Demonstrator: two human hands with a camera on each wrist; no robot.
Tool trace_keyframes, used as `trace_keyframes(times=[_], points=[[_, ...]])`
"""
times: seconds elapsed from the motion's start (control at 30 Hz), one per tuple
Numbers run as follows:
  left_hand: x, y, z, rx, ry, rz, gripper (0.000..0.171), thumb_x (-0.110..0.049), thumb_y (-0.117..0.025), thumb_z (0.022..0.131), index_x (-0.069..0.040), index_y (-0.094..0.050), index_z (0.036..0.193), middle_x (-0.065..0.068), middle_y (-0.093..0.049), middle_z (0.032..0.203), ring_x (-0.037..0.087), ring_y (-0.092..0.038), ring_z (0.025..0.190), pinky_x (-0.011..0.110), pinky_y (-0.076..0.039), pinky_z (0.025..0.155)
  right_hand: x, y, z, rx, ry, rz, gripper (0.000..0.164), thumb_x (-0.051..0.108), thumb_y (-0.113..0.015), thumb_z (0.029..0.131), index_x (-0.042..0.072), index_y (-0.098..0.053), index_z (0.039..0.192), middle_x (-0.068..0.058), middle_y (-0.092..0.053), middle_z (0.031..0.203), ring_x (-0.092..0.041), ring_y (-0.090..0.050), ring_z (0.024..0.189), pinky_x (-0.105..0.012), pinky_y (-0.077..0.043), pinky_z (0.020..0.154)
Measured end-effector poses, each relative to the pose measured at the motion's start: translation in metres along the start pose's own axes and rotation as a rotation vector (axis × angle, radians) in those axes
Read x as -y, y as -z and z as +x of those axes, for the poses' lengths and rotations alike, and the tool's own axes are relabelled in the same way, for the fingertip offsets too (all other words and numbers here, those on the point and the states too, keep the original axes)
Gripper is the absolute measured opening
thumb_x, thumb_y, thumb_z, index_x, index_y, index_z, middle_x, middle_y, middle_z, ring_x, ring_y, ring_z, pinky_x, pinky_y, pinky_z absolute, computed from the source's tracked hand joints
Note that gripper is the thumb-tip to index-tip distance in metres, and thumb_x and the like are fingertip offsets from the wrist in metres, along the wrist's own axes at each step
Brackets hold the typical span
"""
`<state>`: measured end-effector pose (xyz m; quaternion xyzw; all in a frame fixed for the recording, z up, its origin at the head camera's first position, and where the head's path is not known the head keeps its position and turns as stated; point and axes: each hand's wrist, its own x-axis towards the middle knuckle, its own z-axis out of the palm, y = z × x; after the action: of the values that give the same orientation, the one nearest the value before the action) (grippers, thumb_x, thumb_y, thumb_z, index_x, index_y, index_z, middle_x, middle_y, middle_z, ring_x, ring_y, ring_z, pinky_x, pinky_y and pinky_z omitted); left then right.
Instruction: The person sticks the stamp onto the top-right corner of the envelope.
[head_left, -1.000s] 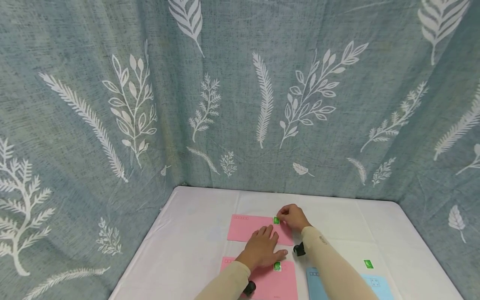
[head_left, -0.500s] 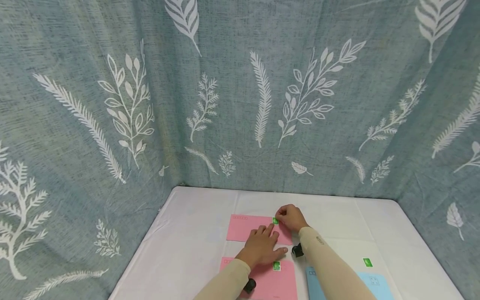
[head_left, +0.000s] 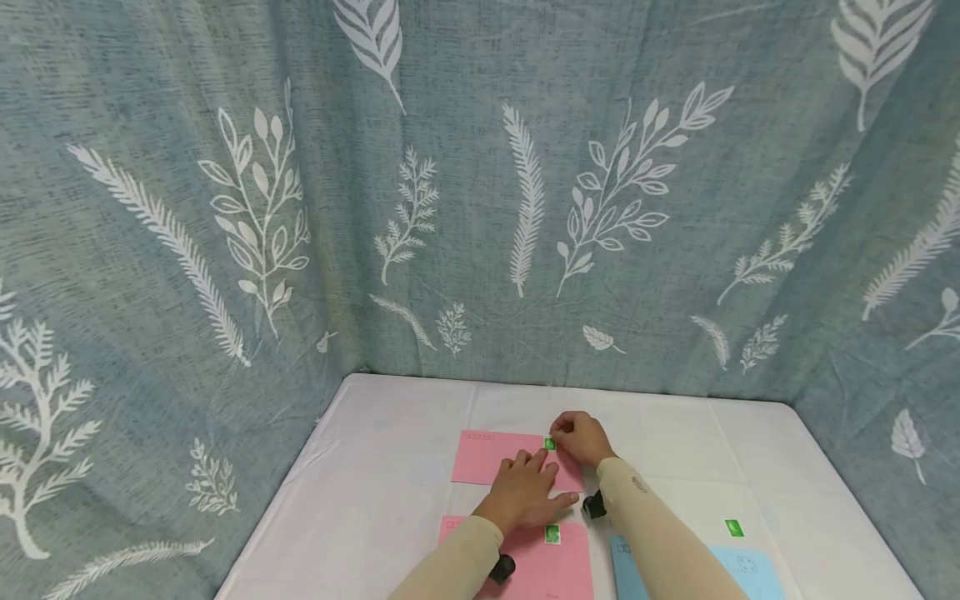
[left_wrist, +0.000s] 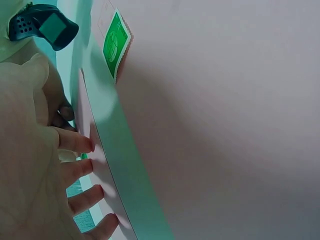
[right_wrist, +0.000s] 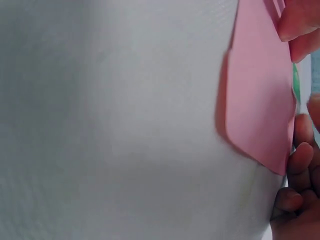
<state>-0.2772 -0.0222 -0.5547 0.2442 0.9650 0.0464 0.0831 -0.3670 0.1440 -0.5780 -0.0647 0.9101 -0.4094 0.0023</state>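
- Head view: my left grip lies spread on the far pink envelope; my right grip pinches the green stamp at its far-right corner. A twitch could skew it.
- Left wrist: should those spread fingers slacken, the envelope could slide.
- Right wrist: the envelope's edge seems lifted; uneven pressure could shift it.

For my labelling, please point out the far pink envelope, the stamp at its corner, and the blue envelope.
Far pink envelope (head_left: pixel 486 457): head view, left half.
Corner stamp (head_left: pixel 550 445): head view, green middle.
Blue envelope (head_left: pixel 756 579): head view, right part.
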Motion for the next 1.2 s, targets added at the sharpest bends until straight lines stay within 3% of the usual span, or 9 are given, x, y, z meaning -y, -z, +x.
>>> trace_keyframes(times=[0.2,0.47,1.2], points=[[-0.0001,0.0007,-0.0001,0.007,0.011,0.007,0.078,-0.077,-0.028,0.098,-0.025,-0.049,0.152,0.0,-0.037,0.161,0.026,-0.039,0.14,0.053,-0.037,0.107,0.0021,0.0003,-0.0035,-0.002,0.021,0.035,0.009,0.013,-0.075,0.091,0.013,-0.073,0.083,0.003,-0.066,0.08,-0.017,-0.057,0.077,-0.04,-0.047,0.076],[-0.0015,0.0053,-0.0044,0.019,0.011,0.018,0.079,-0.077,-0.027,0.098,-0.025,-0.048,0.153,-0.001,-0.037,0.161,0.025,-0.038,0.141,0.05,-0.037,0.107,-0.0024,-0.0015,-0.0016,0.032,0.061,-0.04,0.015,0.009,-0.075,0.089,0.015,-0.072,0.076,0.005,-0.061,0.069,-0.014,-0.054,0.067,-0.033,-0.046,0.067],[-0.0013,0.0009,0.0016,0.033,0.02,0.018,0.082,-0.078,-0.024,0.097,-0.025,-0.045,0.155,-0.001,-0.034,0.163,0.024,-0.035,0.143,0.049,-0.036,0.109,-0.0069,-0.0014,0.0038,0.067,0.079,-0.083,0.012,0.015,-0.077,0.09,0.014,-0.071,0.079,0.004,-0.062,0.072,-0.014,-0.056,0.069,-0.035,-0.049,0.07]])
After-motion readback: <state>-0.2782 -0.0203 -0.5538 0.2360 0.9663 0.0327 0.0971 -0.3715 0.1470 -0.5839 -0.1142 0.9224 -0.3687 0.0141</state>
